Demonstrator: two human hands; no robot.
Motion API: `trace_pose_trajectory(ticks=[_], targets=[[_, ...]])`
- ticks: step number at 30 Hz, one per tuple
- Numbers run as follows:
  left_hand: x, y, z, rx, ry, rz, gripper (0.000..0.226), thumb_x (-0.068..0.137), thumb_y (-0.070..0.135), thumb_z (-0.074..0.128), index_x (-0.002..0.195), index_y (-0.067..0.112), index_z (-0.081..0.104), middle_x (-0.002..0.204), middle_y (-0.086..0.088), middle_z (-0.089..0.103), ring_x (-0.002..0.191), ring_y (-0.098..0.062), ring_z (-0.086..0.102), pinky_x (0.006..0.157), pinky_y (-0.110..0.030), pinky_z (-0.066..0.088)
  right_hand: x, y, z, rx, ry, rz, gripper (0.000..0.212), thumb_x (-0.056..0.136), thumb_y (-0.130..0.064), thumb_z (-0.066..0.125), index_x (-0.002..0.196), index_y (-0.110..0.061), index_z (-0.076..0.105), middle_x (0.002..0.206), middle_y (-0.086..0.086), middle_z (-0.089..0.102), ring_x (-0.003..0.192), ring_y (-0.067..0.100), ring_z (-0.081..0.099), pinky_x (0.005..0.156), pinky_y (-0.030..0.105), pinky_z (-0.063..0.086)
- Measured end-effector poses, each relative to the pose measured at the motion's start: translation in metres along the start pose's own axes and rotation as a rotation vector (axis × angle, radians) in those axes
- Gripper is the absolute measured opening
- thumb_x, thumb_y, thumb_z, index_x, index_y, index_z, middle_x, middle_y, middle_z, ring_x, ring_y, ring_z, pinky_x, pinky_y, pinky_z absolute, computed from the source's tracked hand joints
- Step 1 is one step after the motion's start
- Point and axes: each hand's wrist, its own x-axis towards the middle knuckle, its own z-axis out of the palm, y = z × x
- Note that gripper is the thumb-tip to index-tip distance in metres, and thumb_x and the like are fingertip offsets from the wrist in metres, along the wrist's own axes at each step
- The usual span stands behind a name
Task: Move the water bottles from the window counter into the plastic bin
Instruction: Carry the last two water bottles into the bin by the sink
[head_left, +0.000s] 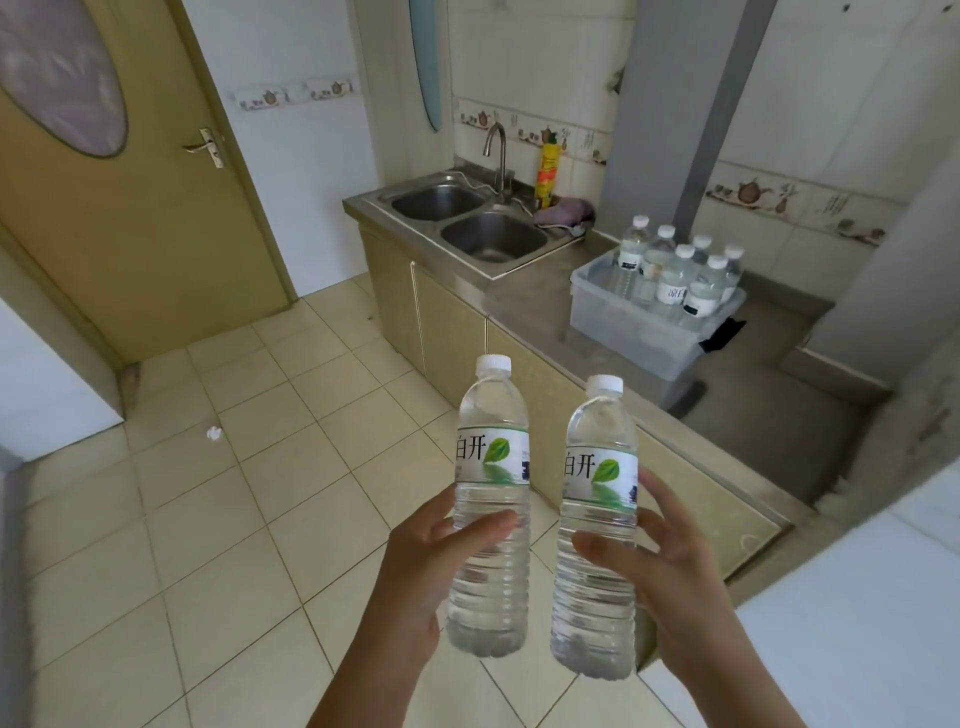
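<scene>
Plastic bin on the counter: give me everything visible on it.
The plastic bin is a shallow rectangular tub of clear, slightly cloudy plastic with a thick rim and no lid. It sits on the grey counter right of the sink. Seven capped water bottles stand upright at its far end; the near end looks empty. No hand touches it.

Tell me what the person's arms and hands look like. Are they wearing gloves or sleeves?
No gloves and no sleeves show. Both forearms are bare up to the bottom edge of the picture. The left hand and the right hand are bare too, with no rings, watch or bracelets in view. The fingers have short, plain nails.
</scene>
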Motion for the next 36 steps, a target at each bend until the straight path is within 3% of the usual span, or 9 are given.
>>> trace_pose_trajectory(ticks=[5,10,14,17,22,26,31,36], targets=[[0.070,0.021,0.016,0.013,-0.044,-0.014,0.048,0.053,0.022,0.090,0.099,0.020,0.077,0.090,-0.006,0.079,0.080,-0.019,0.075,0.066,-0.028,0.054,0.066,-0.013,-0.003,0.032,0.032,0.001,0.087,0.042,-0.007,0.091,0.118,-0.037,0.061,0.102,0.010,0.071,0.086,0.031,0.071,0.068,0.044,0.057],[0.152,0.040,0.025,0.020,-0.098,-0.039,0.060,0.048,0.025,0.090,0.105,0.015,0.074,0.091,-0.006,0.079,0.079,-0.020,0.076,0.059,-0.025,0.054,0.139,-0.024,0.003,0.028,0.088,-0.012,0.086,0.046,-0.006,0.091,0.118,-0.040,0.059,0.103,0.005,0.071,0.081,0.024,0.072,0.061,0.037,0.052],[0.226,0.064,0.031,0.028,-0.153,-0.021,0.054,0.052,0.025,0.082,0.105,0.015,0.074,0.091,-0.005,0.079,0.079,-0.018,0.075,0.067,-0.027,0.053,0.204,-0.034,0.014,0.013,0.144,-0.013,0.078,0.057,0.002,0.085,0.118,-0.038,0.060,0.105,0.005,0.071,0.081,0.026,0.073,0.060,0.037,0.054],[0.283,0.085,0.035,0.047,-0.203,-0.005,0.048,0.056,0.022,0.085,0.103,0.016,0.075,0.093,-0.007,0.079,0.081,-0.019,0.075,0.065,-0.026,0.055,0.251,-0.044,0.021,0.001,0.200,-0.014,0.076,0.056,0.001,0.086,0.117,-0.037,0.061,0.106,0.007,0.071,0.085,0.027,0.072,0.067,0.042,0.057],[0.369,0.119,0.050,0.093,-0.268,0.004,0.047,0.056,0.027,0.085,0.102,0.022,0.076,0.096,-0.005,0.079,0.090,-0.024,0.075,0.076,-0.034,0.054,0.320,-0.062,0.027,0.034,0.280,-0.011,0.089,0.048,0.000,0.090,0.122,-0.037,0.059,0.105,0.005,0.072,0.092,0.027,0.070,0.066,0.039,0.054],[0.425,0.136,0.074,0.139,-0.335,-0.004,0.053,0.051,0.035,0.087,0.102,0.024,0.076,0.097,-0.005,0.078,0.090,-0.025,0.075,0.076,-0.034,0.054,0.368,-0.079,0.021,0.056,0.348,-0.010,0.095,0.042,-0.003,0.090,0.124,-0.036,0.056,0.102,0.002,0.072,0.093,0.026,0.069,0.061,0.033,0.050],[0.492,0.151,0.116,0.173,-0.374,0.006,0.054,0.050,0.035,0.087,0.101,0.022,0.076,0.095,-0.005,0.078,0.086,-0.022,0.075,0.070,-0.032,0.055,0.433,-0.093,0.001,0.070,0.423,-0.007,0.085,0.060,0.005,0.083,0.128,-0.035,0.051,0.110,0.001,0.067,0.094,0.022,0.067,0.060,0.030,0.049],[0.560,0.164,0.169,0.234,-0.415,0.045,0.044,0.065,0.019,0.090,0.105,0.023,0.074,0.097,0.003,0.078,0.090,-0.014,0.074,0.074,-0.027,0.053,0.504,-0.099,-0.025,0.022,0.491,-0.040,0.085,0.058,0.002,0.086,0.124,-0.038,0.050,0.113,-0.003,0.064,0.099,0.018,0.064,0.065,0.031,0.050]])
